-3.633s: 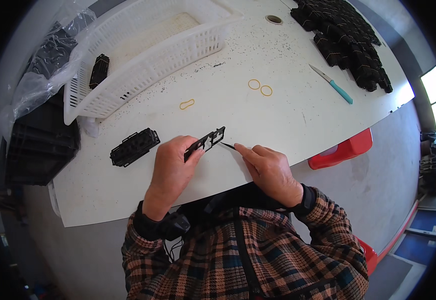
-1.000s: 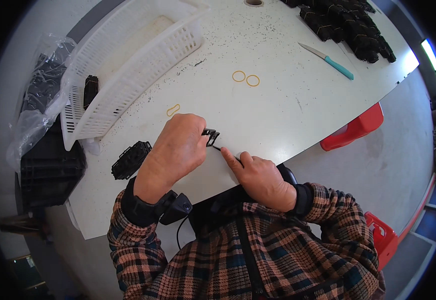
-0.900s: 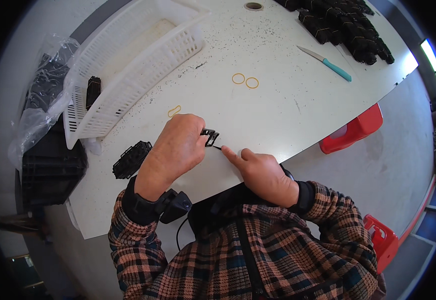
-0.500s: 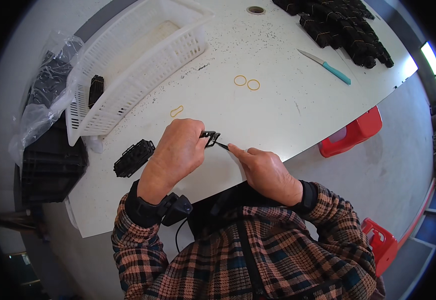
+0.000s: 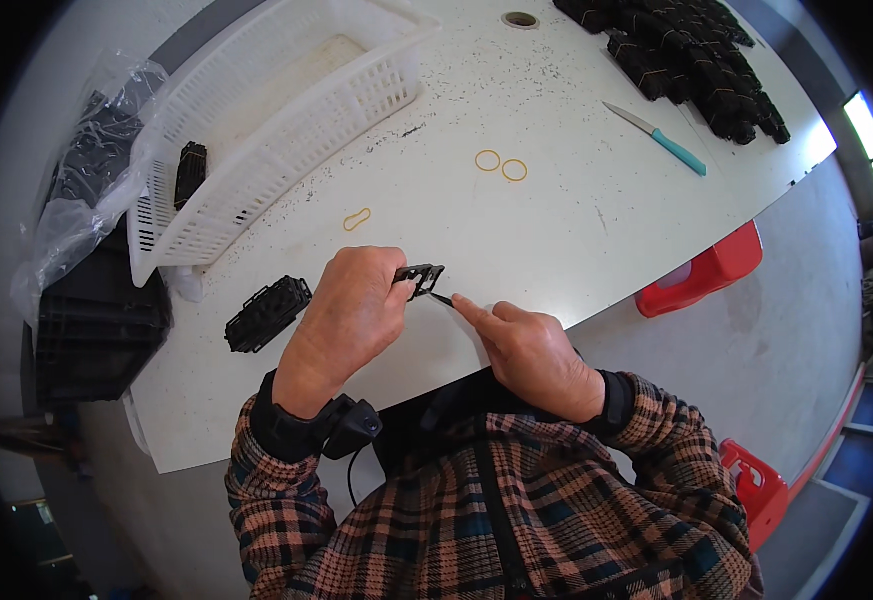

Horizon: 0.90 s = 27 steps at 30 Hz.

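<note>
My left hand [image 5: 349, 305] is closed around a small black plastic piece with cut-outs [image 5: 425, 273]. The piece sticks out past the fingers, above the white table. From the other side, my right hand [image 5: 539, 358] grips a thin dark pointed tool [image 5: 441, 299], its index finger stretched along it. The tool's tip reaches the lower edge of the piece; whether it touches cannot be made out. Left of my left hand lies a bundle of similar black pieces [image 5: 269, 314]. Most of the tool's handle is hidden in my fingers.
A white plastic basket [image 5: 287, 165] holds one small black bundle [image 5: 192, 175]. Yellow rubber bands [image 5: 503, 170] lie on the table [image 5: 537, 240]. A knife with a turquoise handle [image 5: 679, 152], a tape roll [image 5: 521, 20] and piled black bundles [image 5: 697, 70] are farther off. Red stools [image 5: 707, 268] stand right.
The black piece has tilted slightly in my left hand, showing more of its cut-outs. The tool's tip has shifted a little down and left. The view has moved slightly.
</note>
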Each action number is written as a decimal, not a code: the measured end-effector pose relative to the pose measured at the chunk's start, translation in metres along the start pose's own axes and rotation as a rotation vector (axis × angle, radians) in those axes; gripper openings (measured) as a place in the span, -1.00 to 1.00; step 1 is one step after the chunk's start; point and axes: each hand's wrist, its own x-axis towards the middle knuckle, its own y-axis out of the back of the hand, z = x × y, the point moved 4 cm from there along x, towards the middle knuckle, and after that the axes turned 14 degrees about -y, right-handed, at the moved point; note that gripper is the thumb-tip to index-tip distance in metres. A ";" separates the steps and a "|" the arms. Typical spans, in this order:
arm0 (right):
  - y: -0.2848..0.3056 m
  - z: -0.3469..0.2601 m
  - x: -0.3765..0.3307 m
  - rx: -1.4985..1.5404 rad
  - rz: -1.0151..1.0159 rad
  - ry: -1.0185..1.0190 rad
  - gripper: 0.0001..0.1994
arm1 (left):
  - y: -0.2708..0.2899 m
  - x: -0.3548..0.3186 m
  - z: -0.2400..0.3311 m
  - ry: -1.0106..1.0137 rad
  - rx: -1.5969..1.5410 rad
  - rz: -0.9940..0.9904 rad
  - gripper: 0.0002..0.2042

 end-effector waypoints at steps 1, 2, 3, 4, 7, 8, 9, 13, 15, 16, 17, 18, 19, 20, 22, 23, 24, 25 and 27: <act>-0.001 -0.002 -0.002 -0.031 0.011 0.013 -0.51 | 0.000 0.000 -0.001 0.004 -0.001 0.003 -0.84; -0.002 -0.002 -0.003 -0.032 0.011 0.014 -0.51 | 0.000 0.000 -0.002 0.007 -0.002 0.005 -0.84; -0.004 -0.002 -0.005 -0.066 0.019 0.040 -0.49 | 0.000 0.000 -0.002 0.007 -0.002 0.006 -0.84; -0.006 -0.003 -0.006 -0.100 0.026 0.065 -0.46 | 0.000 0.000 -0.003 0.007 -0.004 0.002 -0.84; -0.008 0.001 -0.004 -0.150 0.028 0.085 -0.41 | 0.000 0.000 -0.003 0.007 -0.009 -0.007 -0.85; -0.009 0.004 -0.002 -0.165 0.023 0.082 -0.40 | 0.000 0.000 -0.002 -0.004 -0.007 -0.005 -0.85; -0.009 0.005 -0.001 -0.180 0.019 0.079 -0.38 | 0.000 0.000 -0.001 -0.015 -0.004 -0.001 -0.85; -0.008 -0.001 -0.002 -0.223 0.017 0.084 -0.40 | 0.000 0.000 -0.001 -0.028 0.009 0.002 -0.85; -0.009 -0.002 -0.004 -0.215 0.032 0.081 -0.41 | 0.001 -0.001 -0.001 -0.028 0.019 0.007 -0.85; -0.010 -0.002 -0.006 -0.208 0.047 0.076 -0.41 | 0.001 -0.002 -0.002 -0.005 -0.004 0.009 -0.85; -0.010 -0.003 -0.006 -0.201 0.062 0.072 -0.41 | 0.001 -0.003 -0.003 0.019 -0.027 0.011 -0.85; -0.009 -0.003 -0.007 -0.199 0.065 0.077 -0.41 | 0.001 -0.005 -0.003 0.041 -0.049 0.014 -0.85; -0.009 -0.001 -0.006 -0.175 0.053 0.039 -0.43 | 0.000 -0.007 -0.005 0.041 -0.043 0.018 -0.85; -0.008 0.002 -0.006 -0.151 0.041 0.001 -0.44 | -0.002 -0.011 -0.008 0.046 -0.077 0.055 -0.85; -0.003 0.007 -0.004 -0.127 0.036 -0.026 -0.46 | -0.008 -0.018 -0.015 0.054 -0.144 0.135 -0.85; -0.001 0.008 -0.003 -0.065 0.039 -0.021 -0.49 | -0.012 -0.022 -0.018 0.051 -0.138 0.141 -0.85; 0.002 0.010 -0.003 -0.003 0.039 -0.014 -0.53 | -0.016 -0.029 -0.023 0.082 -0.200 0.195 -0.85; 0.006 0.012 -0.002 0.059 0.038 -0.007 -0.56 | -0.020 -0.035 -0.028 0.112 -0.263 0.250 -0.85; 0.009 0.016 -0.003 0.141 0.091 0.058 -0.59 | -0.030 -0.043 -0.040 0.143 -0.321 0.314 -0.85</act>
